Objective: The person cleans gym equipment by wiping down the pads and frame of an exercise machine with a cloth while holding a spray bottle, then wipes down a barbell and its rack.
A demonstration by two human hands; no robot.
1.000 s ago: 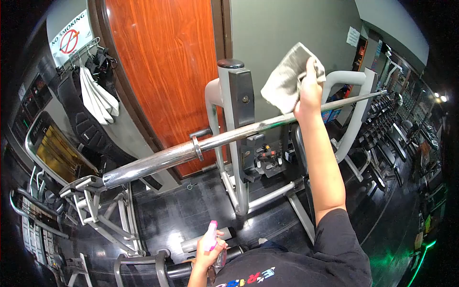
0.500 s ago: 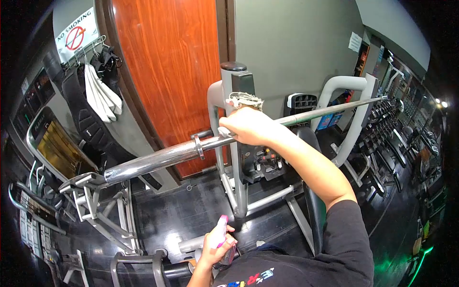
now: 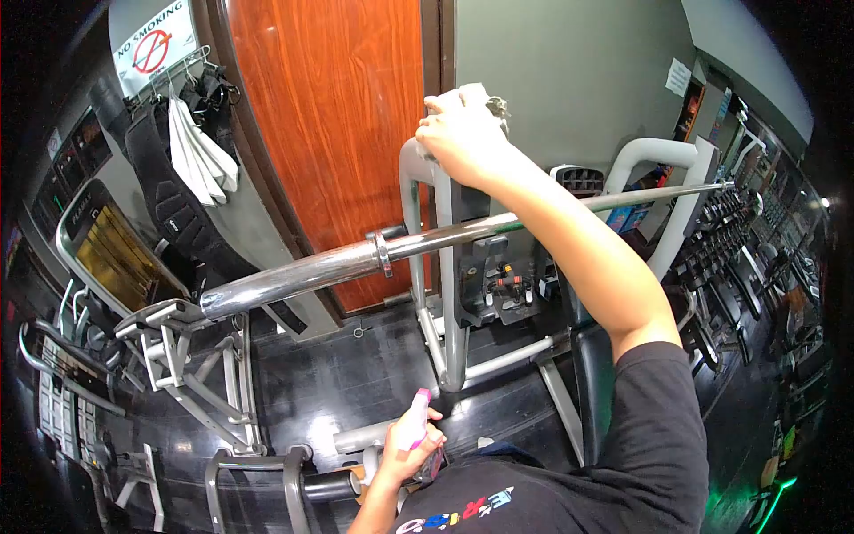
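My right hand [image 3: 463, 138] is closed around a crumpled pale cloth [image 3: 485, 100], at the top of the grey rack post [image 3: 451, 267] and above the metal bar. The chrome barbell [image 3: 311, 274] lies across the rack, its thick sleeve toward the left and its thin shaft running to the right. Low in the view, my left hand [image 3: 405, 449] grips a spray bottle [image 3: 415, 425] with a pink and white head. Part of the bottle is hidden by my fingers.
Behind the rack is a reddish wooden door [image 3: 338, 133]. White cloths [image 3: 197, 151] and black belts hang at the left. A padded bench [image 3: 594, 392] stands right of the post, and dumbbell racks [image 3: 725, 231] line the far right. A grey frame [image 3: 258, 465] is at lower left.
My right hand first moved left and down with the cloth to the bar, then up off it to the post top. My left hand still holds the bottle. The view has shifted slightly.
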